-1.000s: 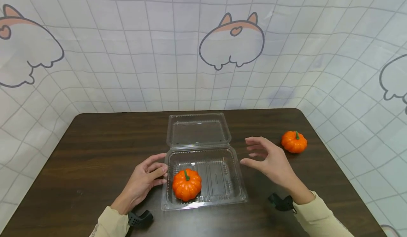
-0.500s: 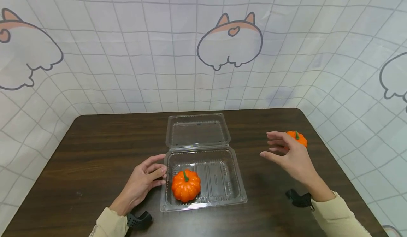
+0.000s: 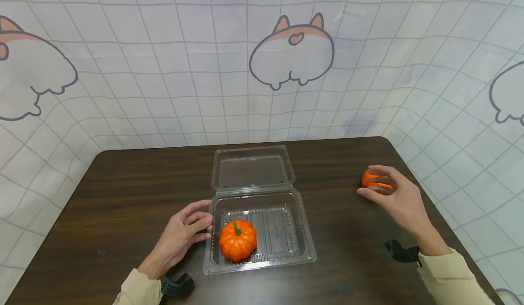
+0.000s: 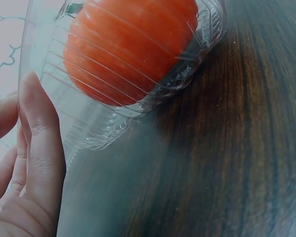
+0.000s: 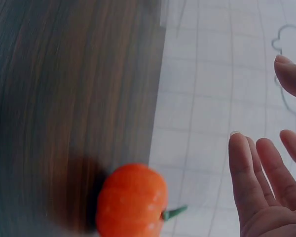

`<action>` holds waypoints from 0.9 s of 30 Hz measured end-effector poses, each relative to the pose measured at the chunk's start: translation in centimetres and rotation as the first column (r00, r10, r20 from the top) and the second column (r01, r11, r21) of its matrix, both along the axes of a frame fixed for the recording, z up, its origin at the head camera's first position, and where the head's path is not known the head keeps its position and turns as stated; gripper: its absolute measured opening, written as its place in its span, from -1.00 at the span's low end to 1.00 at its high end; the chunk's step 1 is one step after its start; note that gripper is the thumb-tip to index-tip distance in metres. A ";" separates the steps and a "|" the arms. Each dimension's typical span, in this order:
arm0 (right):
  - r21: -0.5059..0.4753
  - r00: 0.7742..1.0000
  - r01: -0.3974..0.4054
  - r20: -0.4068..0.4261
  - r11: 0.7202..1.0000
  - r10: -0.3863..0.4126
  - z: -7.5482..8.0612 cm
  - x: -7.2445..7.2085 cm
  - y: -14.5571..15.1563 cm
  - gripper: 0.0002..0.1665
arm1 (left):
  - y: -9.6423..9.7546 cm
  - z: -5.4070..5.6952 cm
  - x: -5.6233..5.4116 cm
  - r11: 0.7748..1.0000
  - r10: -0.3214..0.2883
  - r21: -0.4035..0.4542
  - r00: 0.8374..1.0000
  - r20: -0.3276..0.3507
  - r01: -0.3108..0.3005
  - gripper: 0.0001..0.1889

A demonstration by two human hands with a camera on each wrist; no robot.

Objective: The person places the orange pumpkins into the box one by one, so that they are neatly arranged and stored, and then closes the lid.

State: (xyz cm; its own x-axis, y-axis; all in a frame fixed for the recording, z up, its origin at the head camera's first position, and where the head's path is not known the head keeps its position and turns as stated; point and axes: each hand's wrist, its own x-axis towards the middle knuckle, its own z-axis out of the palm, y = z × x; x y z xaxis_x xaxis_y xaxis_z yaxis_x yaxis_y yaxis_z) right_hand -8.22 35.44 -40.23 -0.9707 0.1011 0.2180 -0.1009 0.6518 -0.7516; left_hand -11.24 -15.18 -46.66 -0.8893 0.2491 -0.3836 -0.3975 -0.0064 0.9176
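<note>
A clear plastic clamshell container (image 3: 282, 225) lies with its lid folded back on the table. An orange toy pumpkin (image 3: 238, 240) with a green stem sits in the left part of its base. My left hand (image 3: 180, 237) pinches the container's left rim between thumb and fingers; in the left wrist view the fingers (image 4: 42, 143) lie at the rim beside the pumpkin. At the right, my right hand (image 3: 399, 200) hovers by a second orange pumpkin (image 3: 367, 177), partly hiding it. In the right wrist view its thumb and fingers are spread, apart from that pumpkin (image 5: 130, 202).
The dark wooden table (image 3: 143, 191) has its right edge close to the second pumpkin. A white curtain (image 3: 184, 68) with a grid and cartoon animals surrounds the table's back and sides. Dark straps with cameras sit on both wrists.
My right hand has moved rightward from beside the container to the second pumpkin, which it now partly covers. The left hand stays at the container's rim.
</note>
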 end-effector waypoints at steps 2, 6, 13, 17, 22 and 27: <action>-0.020 1.000 0.007 0.000 1.000 -0.007 -0.2 0.0 0.8 -0.28 | 0.0 0.0 0.0 1.000 0.000 -0.002 1.000 -0.003 0.000 -0.33; -0.058 1.000 0.026 0.006 0.998 -0.026 -0.6 0.0 2.4 -0.28 | 0.0 0.1 0.1 1.000 -0.012 -0.002 1.000 -0.014 0.012 -0.33; -0.101 0.998 0.057 -0.024 0.993 -0.059 -0.9 -0.2 4.4 -0.36 | 0.1 0.1 0.1 1.000 -0.023 0.016 0.999 -0.027 0.024 -0.32; -0.078 0.996 0.085 -0.018 0.993 -0.087 -1.1 -0.2 5.3 -0.38 | 0.1 0.1 0.1 1.000 -0.026 0.016 0.999 -0.034 0.026 -0.33; -0.062 0.993 0.119 -0.011 0.991 -0.120 -2.0 -0.5 6.3 -0.37 | -0.1 0.1 0.2 0.999 -0.033 0.021 0.999 -0.037 0.033 -0.34; -0.030 0.987 0.157 0.027 0.987 -0.156 -2.9 -0.5 7.6 -0.33 | 0.1 0.1 0.1 0.999 -0.035 0.022 0.999 -0.040 0.036 -0.35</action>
